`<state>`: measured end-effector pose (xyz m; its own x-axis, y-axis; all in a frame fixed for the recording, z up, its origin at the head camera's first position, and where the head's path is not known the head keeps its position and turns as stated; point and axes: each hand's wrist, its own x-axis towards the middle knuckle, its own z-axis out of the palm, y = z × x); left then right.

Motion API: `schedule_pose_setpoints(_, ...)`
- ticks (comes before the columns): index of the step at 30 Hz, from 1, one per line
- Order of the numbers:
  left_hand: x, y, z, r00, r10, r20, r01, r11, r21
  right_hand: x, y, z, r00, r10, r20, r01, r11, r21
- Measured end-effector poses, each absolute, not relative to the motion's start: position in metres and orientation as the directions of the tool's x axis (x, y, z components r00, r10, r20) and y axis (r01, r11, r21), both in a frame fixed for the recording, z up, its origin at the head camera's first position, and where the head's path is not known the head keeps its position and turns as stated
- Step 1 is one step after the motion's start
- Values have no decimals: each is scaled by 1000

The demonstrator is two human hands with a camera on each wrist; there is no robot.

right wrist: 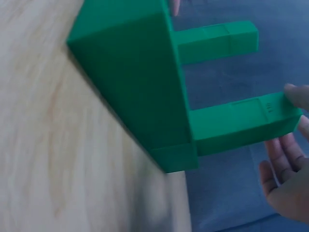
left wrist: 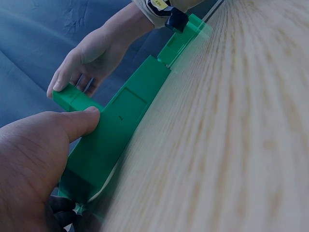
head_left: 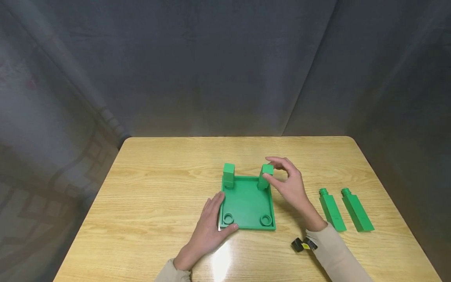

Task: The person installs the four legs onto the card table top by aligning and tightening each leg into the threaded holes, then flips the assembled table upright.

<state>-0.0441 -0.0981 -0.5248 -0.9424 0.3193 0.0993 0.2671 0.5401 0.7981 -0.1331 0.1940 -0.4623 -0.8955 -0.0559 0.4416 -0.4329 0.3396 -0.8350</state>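
A square green base (head_left: 246, 203) with a raised rim lies on the table, threaded round sockets showing at its two near corners. At its far left corner stands a green square leg (head_left: 229, 174). Another green leg (head_left: 264, 178) rises upright from the far right corner. My right hand (head_left: 290, 184) pinches that leg near its top between thumb and fingers, as the right wrist view also shows. My left hand (head_left: 209, 229) grips the base at its near left corner, thumb (left wrist: 87, 121) on the front side and fingers along the left side.
Two more green legs with threaded ends, a nearer one (head_left: 332, 210) and a farther one (head_left: 357, 210), lie at the right. A black wrist camera (head_left: 299, 244) sits by the right sleeve. Dark curtains (head_left: 211, 70) surround the wooden table (head_left: 148, 196).
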Motion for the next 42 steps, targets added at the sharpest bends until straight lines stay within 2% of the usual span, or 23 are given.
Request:
schedule_pose_setpoints(5, -44, -98, -527, -941, 326, 92, 266, 541, 798, -122, 199, -454, -892, -86, 444, -441, 375, -815)
schedule_pose_setpoints(18, -45, -97, -526, -941, 328, 81, 260, 548, 795, -80, 235, -442, -848, -25, 529, -463, 519, -719)
schedule_pose_setpoints(23, -45, -97, -526, -942, 326, 81, 259, 550, 794, -61, 252, -444, -827, 8, 562, -472, 536, -700)
schedule_pose_setpoints(32, -43, -99, -526, -944, 317, 94, 262, 547, 795, -31, 281, -453, -816, 65, 574, -463, 521, -717)
schedule_pose_setpoints(35, -43, -99, -527, -943, 321, 89, 262, 547, 795, -23, 289, -455, -826, 124, 550, -426, 501, -753)
schedule_pose_setpoints(42, -44, -97, -527, -940, 329, 91, 265, 538, 800, -7, 304, -462, -808, 250, 534, -381, 469, -797)
